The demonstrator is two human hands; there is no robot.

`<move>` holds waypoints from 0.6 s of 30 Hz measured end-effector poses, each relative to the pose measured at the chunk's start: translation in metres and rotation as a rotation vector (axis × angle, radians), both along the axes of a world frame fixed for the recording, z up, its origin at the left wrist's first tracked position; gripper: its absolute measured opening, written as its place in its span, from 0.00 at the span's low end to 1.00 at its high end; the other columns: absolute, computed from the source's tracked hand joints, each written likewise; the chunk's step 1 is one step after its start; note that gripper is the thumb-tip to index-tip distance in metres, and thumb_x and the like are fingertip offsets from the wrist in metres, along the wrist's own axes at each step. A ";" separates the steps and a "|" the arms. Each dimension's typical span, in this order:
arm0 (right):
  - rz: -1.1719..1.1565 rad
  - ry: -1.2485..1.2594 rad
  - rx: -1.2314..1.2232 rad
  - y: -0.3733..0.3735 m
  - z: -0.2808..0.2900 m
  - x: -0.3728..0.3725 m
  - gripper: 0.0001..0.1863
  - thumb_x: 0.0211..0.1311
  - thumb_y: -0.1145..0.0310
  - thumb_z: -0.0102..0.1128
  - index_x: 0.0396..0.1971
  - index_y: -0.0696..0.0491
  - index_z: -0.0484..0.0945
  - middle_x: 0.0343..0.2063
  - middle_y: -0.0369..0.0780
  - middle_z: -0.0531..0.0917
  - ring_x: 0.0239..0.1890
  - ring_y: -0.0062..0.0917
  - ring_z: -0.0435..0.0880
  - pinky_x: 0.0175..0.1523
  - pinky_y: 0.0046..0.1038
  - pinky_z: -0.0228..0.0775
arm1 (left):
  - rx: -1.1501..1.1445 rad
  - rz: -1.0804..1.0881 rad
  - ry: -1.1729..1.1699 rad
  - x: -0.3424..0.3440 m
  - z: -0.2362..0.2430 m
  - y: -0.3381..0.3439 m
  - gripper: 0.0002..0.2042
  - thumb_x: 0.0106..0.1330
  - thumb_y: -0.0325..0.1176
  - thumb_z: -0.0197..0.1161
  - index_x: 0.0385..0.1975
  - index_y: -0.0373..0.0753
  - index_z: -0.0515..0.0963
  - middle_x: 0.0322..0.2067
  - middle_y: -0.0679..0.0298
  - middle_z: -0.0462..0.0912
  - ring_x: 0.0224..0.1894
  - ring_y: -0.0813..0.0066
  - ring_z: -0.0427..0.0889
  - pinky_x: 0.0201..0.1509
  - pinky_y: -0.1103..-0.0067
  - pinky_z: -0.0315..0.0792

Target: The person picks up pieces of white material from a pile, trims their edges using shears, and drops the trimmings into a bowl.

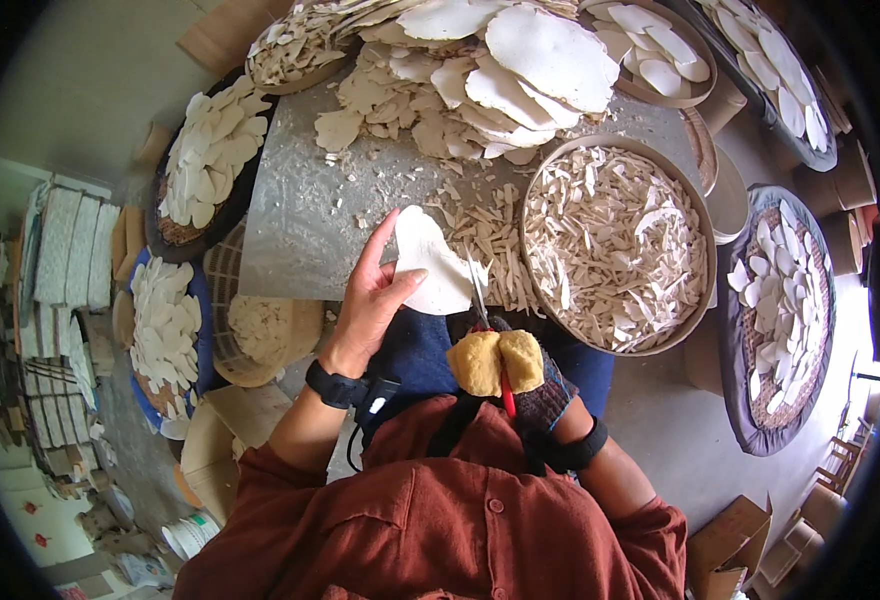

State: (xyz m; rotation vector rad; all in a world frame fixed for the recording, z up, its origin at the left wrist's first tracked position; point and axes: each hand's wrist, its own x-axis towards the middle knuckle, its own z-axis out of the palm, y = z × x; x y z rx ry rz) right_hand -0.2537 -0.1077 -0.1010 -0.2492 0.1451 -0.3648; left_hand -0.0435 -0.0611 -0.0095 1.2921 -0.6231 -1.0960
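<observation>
Between the thumb and fingers of my left hand (365, 310) is a thin, flat white slice (430, 265) with a rounded outline. My right hand (545, 395), in a dark knitted glove, grips scissors (478, 285) with red handles padded in yellow foam (478, 365). Their blades point away from me and lie at the right edge of the slice. Whether they touch it I cannot tell. Just right of the blades, a round tray (705, 255) is filled with narrow white strips. Loose strips (495, 235) lie on the metal table (290, 215) beside it.
A tall heap of large white slices (480, 85) covers the table's far side. Round trays of slices stand on the left (165, 325) and right (785, 310). A woven basket (222, 340) sits low by the table's left edge; cardboard boxes (225, 440) stand on the floor.
</observation>
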 end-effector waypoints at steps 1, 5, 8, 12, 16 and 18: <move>-0.007 0.002 -0.021 -0.001 0.003 0.001 0.12 0.68 0.71 0.49 0.47 0.60 0.72 0.43 0.42 0.79 0.47 0.28 0.79 0.57 0.30 0.71 | -0.018 0.027 0.034 -0.002 -0.002 -0.001 0.34 0.62 0.22 0.58 0.68 0.39 0.50 0.46 0.57 0.79 0.46 0.77 0.78 0.52 0.81 0.71; 0.088 0.067 -0.019 -0.005 0.015 -0.003 0.12 0.68 0.70 0.50 0.47 0.60 0.72 0.43 0.42 0.80 0.48 0.28 0.79 0.57 0.31 0.71 | -0.088 0.162 0.086 -0.011 -0.011 -0.004 0.33 0.62 0.23 0.59 0.67 0.37 0.53 0.46 0.58 0.79 0.45 0.78 0.78 0.50 0.81 0.72; 0.074 0.198 -0.332 -0.004 0.017 -0.004 0.13 0.66 0.70 0.53 0.48 0.59 0.72 0.44 0.42 0.80 0.48 0.29 0.79 0.57 0.31 0.71 | -0.050 0.122 0.079 -0.005 -0.014 -0.005 0.32 0.62 0.23 0.59 0.66 0.37 0.55 0.44 0.60 0.80 0.41 0.81 0.78 0.47 0.84 0.72; 0.082 0.095 -0.098 0.003 0.015 -0.003 0.18 0.63 0.67 0.58 0.49 0.60 0.70 0.47 0.45 0.77 0.50 0.33 0.78 0.58 0.36 0.70 | 0.006 0.044 0.039 0.009 -0.013 -0.006 0.31 0.62 0.23 0.58 0.66 0.36 0.56 0.41 0.62 0.80 0.35 0.85 0.77 0.43 0.86 0.72; 0.064 0.213 -0.344 0.007 0.013 -0.004 0.18 0.62 0.67 0.59 0.48 0.59 0.71 0.44 0.43 0.78 0.48 0.31 0.79 0.55 0.34 0.72 | 0.002 0.015 -0.006 0.009 -0.013 -0.008 0.30 0.63 0.23 0.57 0.66 0.36 0.55 0.41 0.61 0.80 0.37 0.85 0.77 0.44 0.86 0.72; 0.074 0.231 -0.386 0.007 0.013 -0.004 0.17 0.62 0.67 0.59 0.48 0.59 0.71 0.44 0.43 0.78 0.47 0.29 0.80 0.54 0.33 0.73 | 0.005 0.015 0.045 0.007 -0.012 -0.008 0.28 0.63 0.23 0.57 0.64 0.35 0.58 0.42 0.61 0.79 0.39 0.84 0.78 0.45 0.85 0.73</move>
